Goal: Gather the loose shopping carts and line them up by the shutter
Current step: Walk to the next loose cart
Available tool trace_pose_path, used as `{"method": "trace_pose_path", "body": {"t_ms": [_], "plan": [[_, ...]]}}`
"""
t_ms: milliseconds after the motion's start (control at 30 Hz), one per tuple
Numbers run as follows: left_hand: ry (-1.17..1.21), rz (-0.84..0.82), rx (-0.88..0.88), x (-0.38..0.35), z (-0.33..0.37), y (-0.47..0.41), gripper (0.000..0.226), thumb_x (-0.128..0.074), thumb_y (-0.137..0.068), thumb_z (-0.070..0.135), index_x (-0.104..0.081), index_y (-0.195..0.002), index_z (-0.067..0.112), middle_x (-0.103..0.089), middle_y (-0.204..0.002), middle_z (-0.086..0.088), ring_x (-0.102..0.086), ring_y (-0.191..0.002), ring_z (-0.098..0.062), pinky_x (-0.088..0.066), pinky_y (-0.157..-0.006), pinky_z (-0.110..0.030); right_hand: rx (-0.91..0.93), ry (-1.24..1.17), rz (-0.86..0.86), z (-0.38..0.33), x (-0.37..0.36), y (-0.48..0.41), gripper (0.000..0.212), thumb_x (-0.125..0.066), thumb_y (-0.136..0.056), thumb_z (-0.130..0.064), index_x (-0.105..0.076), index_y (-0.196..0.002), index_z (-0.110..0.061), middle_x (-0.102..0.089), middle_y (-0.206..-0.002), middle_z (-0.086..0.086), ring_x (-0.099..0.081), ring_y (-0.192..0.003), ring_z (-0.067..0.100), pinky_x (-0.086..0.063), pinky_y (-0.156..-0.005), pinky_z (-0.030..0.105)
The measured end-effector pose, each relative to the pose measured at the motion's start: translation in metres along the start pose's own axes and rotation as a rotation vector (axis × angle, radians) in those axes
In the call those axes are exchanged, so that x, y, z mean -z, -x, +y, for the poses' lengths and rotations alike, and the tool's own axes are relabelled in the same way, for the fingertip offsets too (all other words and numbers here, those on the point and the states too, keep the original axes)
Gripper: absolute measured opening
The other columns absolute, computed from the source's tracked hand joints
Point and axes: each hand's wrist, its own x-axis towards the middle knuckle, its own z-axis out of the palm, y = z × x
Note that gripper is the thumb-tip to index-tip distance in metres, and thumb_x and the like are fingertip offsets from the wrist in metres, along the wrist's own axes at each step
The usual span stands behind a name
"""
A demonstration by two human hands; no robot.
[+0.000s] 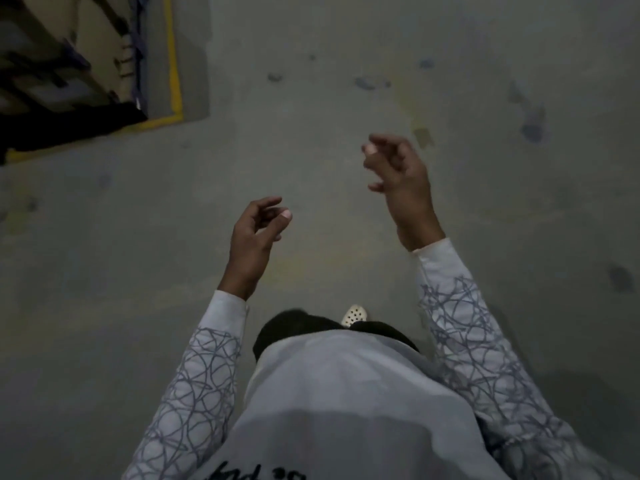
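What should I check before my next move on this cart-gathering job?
1. Left hand free: ok, fingers loosely curled, holding nothing.
2. Right hand free: ok, also holding nothing.
3. Footing on the grey concrete floor: ok, only dark stains ahead.
4. Shopping cart in sight: cannot tell; the dark blurred frame behind the yellow painted floor line is unclear.
5. Shutter in sight: not ok, none in view.

Only cart candidate I see: dark frame (65, 81), bluish bars, top left, sitting inside the yellow floor line (175, 64). Too blurred for me to confirm.
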Motion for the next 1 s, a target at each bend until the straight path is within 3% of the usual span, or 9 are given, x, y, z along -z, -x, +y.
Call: {"method": "trace_pose_path", "body": {"t_ms": [100, 233, 367, 467, 567, 767, 867, 1000], "plan": [[0.005, 0.051, 0.014, -0.008, 0.008, -0.057, 0.028, -0.068, -0.093, 0.026, -0.064, -0.121, 0.024, -0.069, -0.118, -0.007, -0.065, -0.111, -0.021, -0.057, -0.084, -0.04, 0.156, -0.013, -0.049, -0.055, -0.006, -0.05, 0.023, -0.064, -0.098, -0.03, -0.063, -0.12, -0.026, -0.07, -0.123, 0.001, -0.066, -0.114, 0.018, -0.057, -0.08, 0.033], [0.055, 0.1, 0.087, -0.028, 0.008, -0.17, 0.026, -0.068, -0.095, 0.021, -0.065, -0.121, 0.021, -0.069, -0.118, -0.008, -0.066, -0.109, -0.021, -0.055, -0.08, -0.036, 0.29, -0.008, -0.113, -0.088, -0.02, -0.149, 0.028, -0.062, -0.1, -0.022, -0.06, -0.127, -0.014, -0.069, -0.125, 0.005, -0.065, -0.117, 0.024, -0.057, -0.093, 0.042], [0.08, 0.116, 0.113, -0.043, 0.008, -0.303, 0.024, -0.069, -0.094, 0.019, -0.066, -0.118, 0.022, -0.07, -0.116, -0.008, -0.066, -0.106, -0.02, -0.054, -0.079, -0.034, 0.308, -0.026, -0.103, -0.098, -0.048, -0.266, 0.027, -0.06, -0.101, -0.02, -0.058, -0.128, -0.012, -0.069, -0.125, 0.006, -0.065, -0.118, 0.026, -0.057, -0.085, 0.035], [0.074, 0.095, 0.133, -0.048, 0.024, -0.405, 0.023, -0.069, -0.093, 0.019, -0.066, -0.116, 0.023, -0.071, -0.113, -0.01, -0.066, -0.102, -0.018, -0.053, -0.08, -0.036, 0.317, -0.005, -0.08, -0.111, -0.075, -0.356, 0.03, -0.061, -0.101, -0.018, -0.058, -0.129, -0.009, -0.069, -0.125, 0.009, -0.064, -0.117, 0.028, -0.057, -0.09, 0.041], [0.067, 0.049, 0.129, -0.055, 0.063, -0.508, 0.026, -0.071, -0.091, 0.02, -0.066, -0.117, 0.021, -0.071, -0.113, -0.01, -0.065, -0.102, -0.018, -0.051, -0.08, -0.036, 0.312, 0.012, -0.05, -0.136, -0.095, -0.444, 0.03, -0.062, -0.1, -0.018, -0.058, -0.129, -0.008, -0.069, -0.125, 0.008, -0.065, -0.118, 0.026, -0.055, -0.097, 0.049], [0.025, -0.052, 0.074, -0.077, 0.143, -0.681, 0.039, -0.072, -0.078, 0.038, -0.067, -0.115, 0.024, -0.071, -0.106, -0.005, -0.065, -0.099, -0.017, -0.051, -0.076, -0.033, 0.258, -0.016, 0.001, -0.172, -0.117, -0.602, 0.03, -0.06, -0.101, -0.018, -0.057, -0.13, -0.01, -0.068, -0.126, 0.007, -0.064, -0.118, 0.026, -0.058, -0.087, 0.04], [0.024, -0.058, 0.058, -0.09, 0.161, -0.757, 0.042, -0.072, -0.076, 0.043, -0.067, -0.114, 0.026, -0.071, -0.11, -0.01, -0.065, -0.099, -0.019, -0.052, -0.079, -0.037, 0.202, -0.021, 0.001, -0.156, -0.13, -0.695, 0.028, -0.061, -0.1, -0.02, -0.058, -0.128, -0.014, -0.07, -0.125, 0.005, -0.065, -0.117, 0.025, -0.057, -0.084, 0.036], [0.056, -0.006, 0.002, -0.108, 0.187, -0.865, 0.044, -0.071, -0.077, 0.045, -0.067, -0.115, 0.025, -0.069, -0.116, -0.017, -0.064, -0.11, -0.034, -0.054, -0.079, -0.034, 0.068, -0.04, -0.023, -0.103, -0.147, -0.835, 0.027, -0.064, -0.096, -0.025, -0.061, -0.122, -0.02, -0.072, -0.12, 0.003, -0.067, -0.114, 0.025, -0.056, -0.078, 0.03]]}}
